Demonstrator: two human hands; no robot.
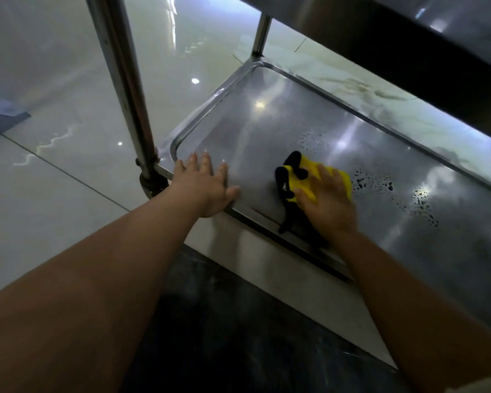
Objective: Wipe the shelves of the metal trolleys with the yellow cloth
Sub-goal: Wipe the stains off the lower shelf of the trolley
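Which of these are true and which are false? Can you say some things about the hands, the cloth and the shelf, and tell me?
1. The right hand presses the yellow cloth on the shelf. True.
2. The left hand holds the cloth. False: it lies flat at the shelf's near edge, holding nothing.
3. Water drops sit on the shelf to the right of the cloth. True.
4. The cloth lies on the floor. False: it is on the shelf.
5. The shelf is full of boxes. False: only the cloth and drops show on it.
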